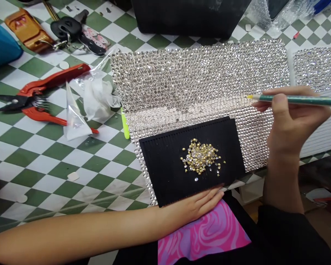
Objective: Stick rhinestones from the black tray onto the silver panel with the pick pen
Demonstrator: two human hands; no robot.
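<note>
My right hand (291, 119) grips a green pencil (300, 99) with a pale wooden end and a yellow tip. That tip is over the rhinestone sheet (198, 71), at the upper edge of a paler strip where cells look unfilled. Below the strip rests a black ridged tray (165, 167), carrying a loose heap of gold-backed rhinestones (200, 156). My left hand (204, 202) lies flat along the tray's near edge, fingers stretched out and together, holding nothing. Under that hand is a pink and purple swirled piece (204, 235), lying over dark clothing.
Red-handled pruning shears (41, 95), a clear plastic bag (96, 94) and keys (66, 27) lie at left on the checkered tabletop (105, 162). A black container (190, 16) stands at the back, with bubble wrap (289, 14) beside it. Another rhinestone sheet (317, 68) extends right.
</note>
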